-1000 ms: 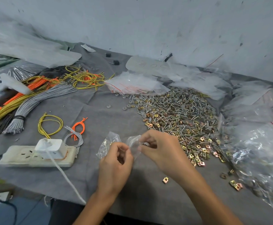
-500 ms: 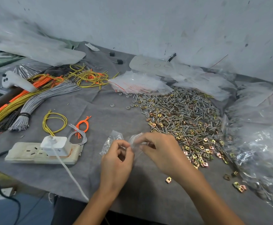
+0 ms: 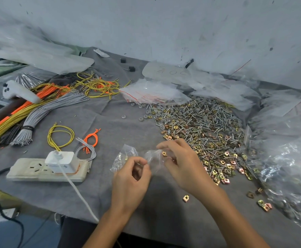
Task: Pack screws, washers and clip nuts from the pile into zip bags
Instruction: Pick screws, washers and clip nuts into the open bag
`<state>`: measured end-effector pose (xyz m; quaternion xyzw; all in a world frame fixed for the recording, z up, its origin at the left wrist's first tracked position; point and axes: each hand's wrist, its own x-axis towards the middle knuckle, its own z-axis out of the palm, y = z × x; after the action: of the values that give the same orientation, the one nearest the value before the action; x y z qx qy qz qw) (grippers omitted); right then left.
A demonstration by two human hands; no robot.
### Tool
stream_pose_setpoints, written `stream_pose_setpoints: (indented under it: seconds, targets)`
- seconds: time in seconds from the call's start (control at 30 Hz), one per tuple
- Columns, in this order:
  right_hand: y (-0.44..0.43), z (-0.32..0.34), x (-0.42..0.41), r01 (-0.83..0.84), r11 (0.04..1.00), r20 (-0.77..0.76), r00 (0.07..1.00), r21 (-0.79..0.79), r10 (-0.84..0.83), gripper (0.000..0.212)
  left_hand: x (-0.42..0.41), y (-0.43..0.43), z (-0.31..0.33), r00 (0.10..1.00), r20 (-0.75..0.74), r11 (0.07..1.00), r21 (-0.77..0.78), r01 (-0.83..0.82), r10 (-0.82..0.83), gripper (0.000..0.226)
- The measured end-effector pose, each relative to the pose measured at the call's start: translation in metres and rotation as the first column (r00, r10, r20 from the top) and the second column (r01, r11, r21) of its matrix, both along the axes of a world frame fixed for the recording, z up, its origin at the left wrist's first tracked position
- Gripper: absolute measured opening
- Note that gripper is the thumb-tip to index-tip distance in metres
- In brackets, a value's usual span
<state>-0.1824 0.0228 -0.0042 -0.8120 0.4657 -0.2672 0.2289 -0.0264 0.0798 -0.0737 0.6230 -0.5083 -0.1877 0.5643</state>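
Observation:
A small clear zip bag [image 3: 123,155] hangs between my hands above the grey cloth [image 3: 110,122]. My left hand [image 3: 131,183] pinches the bag's edge with thumb and fingers curled. My right hand [image 3: 183,163] pinches a brass clip nut [image 3: 164,153] at the bag's mouth. A wide pile of screws, washers and clip nuts [image 3: 199,129] lies just behind and to the right of my right hand. One loose clip nut [image 3: 186,198] sits on the cloth under my right wrist.
A white power strip with a charger [image 3: 47,169] lies at the left, its cable running off the front edge. Wire bundles [image 3: 21,115] lie at far left. Empty zip bags [image 3: 153,92] lie behind the pile; filled bags [image 3: 289,167] at right.
My right hand has brought a clip nut up to the bag's mouth. My left hand keeps its pinch on the bag. The camera has shifted slightly.

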Motion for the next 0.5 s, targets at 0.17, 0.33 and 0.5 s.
stream_pose_setpoints:
  seconds: [0.17,0.33,0.5]
  targets:
    - [-0.003,-0.015,-0.004,-0.015,0.983,-0.065,0.997,0.182,0.027,0.032,-0.010,0.024,-0.002,0.956,0.289,0.998,-0.009,0.054,-0.050,0.013]
    - [0.006,-0.032,-0.010,0.014,0.975,-0.028,1.000,0.223,-0.008,0.023,-0.010,0.054,-0.020,0.874,0.485,0.996,-0.079,0.051,-0.007,0.034]
    - [0.009,-0.031,-0.014,0.018,0.946,0.103,0.993,0.323,-0.054,0.023,0.004,0.057,-0.026,0.854,0.506,0.982,-0.189,-0.026,0.120,0.017]
